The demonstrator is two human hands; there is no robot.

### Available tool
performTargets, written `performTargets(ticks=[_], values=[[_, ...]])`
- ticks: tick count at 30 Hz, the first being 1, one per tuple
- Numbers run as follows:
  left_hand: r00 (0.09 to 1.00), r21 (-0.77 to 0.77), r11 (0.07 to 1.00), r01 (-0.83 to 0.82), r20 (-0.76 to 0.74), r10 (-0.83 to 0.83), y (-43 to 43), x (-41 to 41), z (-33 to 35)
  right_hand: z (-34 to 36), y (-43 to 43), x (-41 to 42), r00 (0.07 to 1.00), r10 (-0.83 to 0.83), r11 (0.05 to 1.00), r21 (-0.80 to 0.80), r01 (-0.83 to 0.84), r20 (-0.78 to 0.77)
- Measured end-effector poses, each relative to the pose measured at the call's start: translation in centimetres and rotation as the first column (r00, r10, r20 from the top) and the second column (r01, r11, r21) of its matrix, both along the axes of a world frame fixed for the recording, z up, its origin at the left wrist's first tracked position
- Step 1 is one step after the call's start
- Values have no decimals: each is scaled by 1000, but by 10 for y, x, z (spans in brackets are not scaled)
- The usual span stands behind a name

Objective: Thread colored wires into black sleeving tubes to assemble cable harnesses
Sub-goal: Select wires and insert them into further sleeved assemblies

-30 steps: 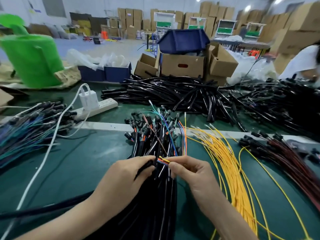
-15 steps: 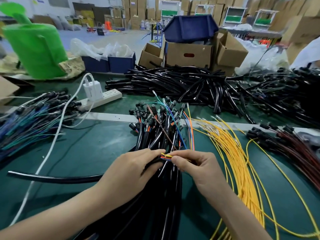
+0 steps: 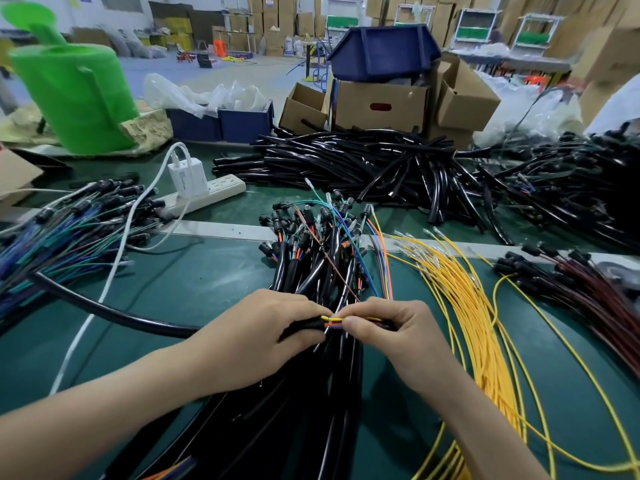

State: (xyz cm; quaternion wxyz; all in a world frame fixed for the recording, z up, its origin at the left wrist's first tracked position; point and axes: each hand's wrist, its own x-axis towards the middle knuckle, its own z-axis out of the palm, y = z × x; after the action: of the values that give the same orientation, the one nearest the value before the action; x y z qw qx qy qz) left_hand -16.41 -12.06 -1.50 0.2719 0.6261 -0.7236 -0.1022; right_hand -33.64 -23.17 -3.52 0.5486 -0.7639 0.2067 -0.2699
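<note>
- My left hand grips the end of a black tube, which trails away to the left across the green table.
- My right hand pinches a few colored wires at the tube's mouth.
- Both hands are over a heap of sleeved cables.
- Loose yellow wires lie just to the right.

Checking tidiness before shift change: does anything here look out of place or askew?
A blue bin sits upside down on the cardboard box at the back. One thin brown wire lies slantwise across the black harness bundle.
</note>
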Motion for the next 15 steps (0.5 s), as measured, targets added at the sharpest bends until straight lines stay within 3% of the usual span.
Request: performTargets(ticks=[7, 15], values=[[947, 177, 982, -59, -300, 111, 3, -4, 2, 1, -1, -2, 999, 23, 1000, -17, -24, -22], [900, 223, 966, -135, -380, 213, -1, -7, 1, 0, 5, -1, 998, -39, 990, -137, 31, -57]])
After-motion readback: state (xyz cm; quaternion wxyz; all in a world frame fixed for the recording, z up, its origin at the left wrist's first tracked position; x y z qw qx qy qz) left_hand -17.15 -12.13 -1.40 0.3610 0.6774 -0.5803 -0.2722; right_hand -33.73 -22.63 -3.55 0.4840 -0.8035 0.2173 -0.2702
